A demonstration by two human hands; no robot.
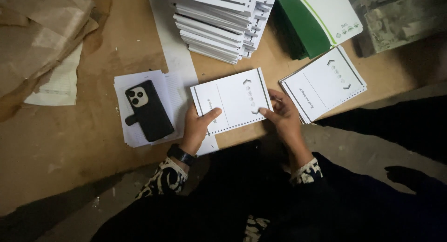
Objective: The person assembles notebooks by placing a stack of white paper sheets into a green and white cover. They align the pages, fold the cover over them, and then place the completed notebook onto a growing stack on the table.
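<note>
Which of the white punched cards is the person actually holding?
The card near the table edge, gripped by the left hand and right hand. The card to its right lies untouched, as does the tall stack.

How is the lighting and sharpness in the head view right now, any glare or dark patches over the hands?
Head view: dim, uneven light; the white card held by the left hand and right hand is bright but not blown out. The lower frame is deep shadow. The phone shows no glare. Edges stay fairly sharp, with mild wide-angle stretch at the corners.
</note>
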